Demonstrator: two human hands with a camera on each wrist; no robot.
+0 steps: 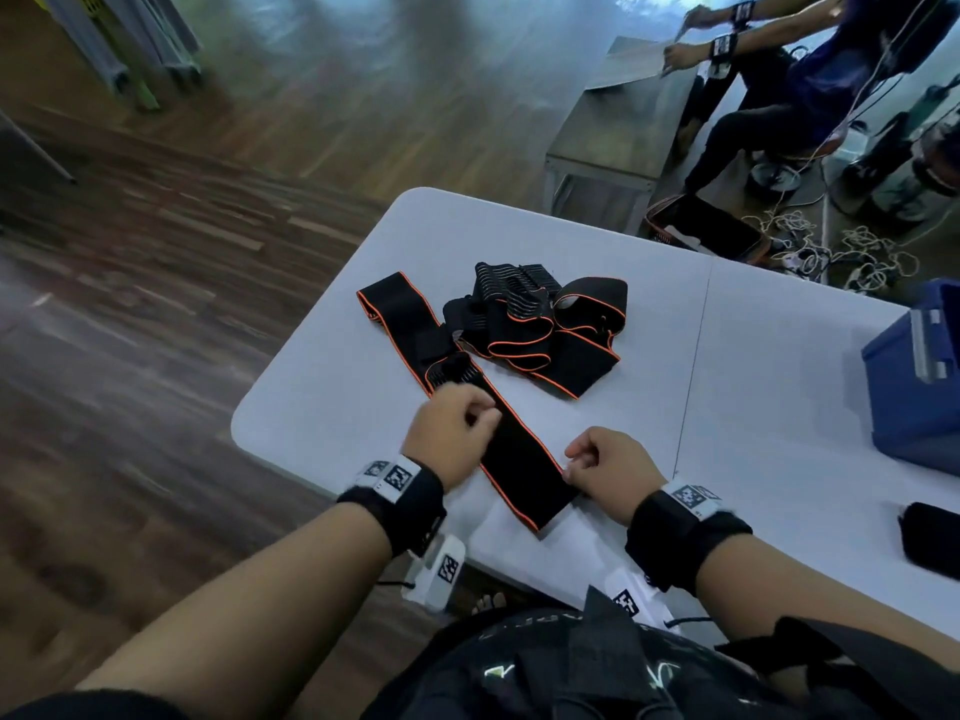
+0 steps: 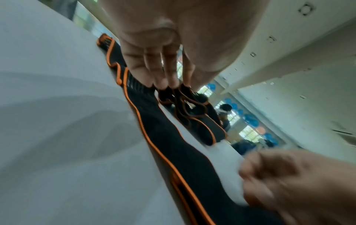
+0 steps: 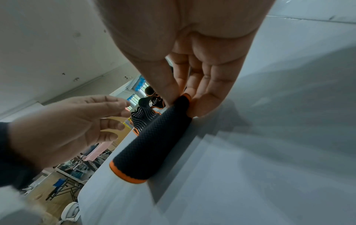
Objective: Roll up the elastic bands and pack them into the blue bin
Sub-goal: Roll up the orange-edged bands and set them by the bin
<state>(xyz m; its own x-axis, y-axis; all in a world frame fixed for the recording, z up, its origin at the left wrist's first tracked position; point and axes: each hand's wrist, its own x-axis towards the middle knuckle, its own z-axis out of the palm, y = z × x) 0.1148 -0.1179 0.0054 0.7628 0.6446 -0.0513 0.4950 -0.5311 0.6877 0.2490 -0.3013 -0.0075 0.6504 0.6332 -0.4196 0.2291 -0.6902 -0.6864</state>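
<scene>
white table, band lengthwise away

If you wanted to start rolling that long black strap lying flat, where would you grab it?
Probably at its near end. The black band with orange trim lies flat along the white table, its end turned toward the person, where the right hand already pinches one corner. The left hand could come down from above on the opposite corner; both edges are free there, away from the pile of bands.

— Left hand? Hovering low, fingers loosely curled, gripping nothing.
— Right hand? Thumb and fingers pinched together; both wrists strapped in black bands.
</scene>
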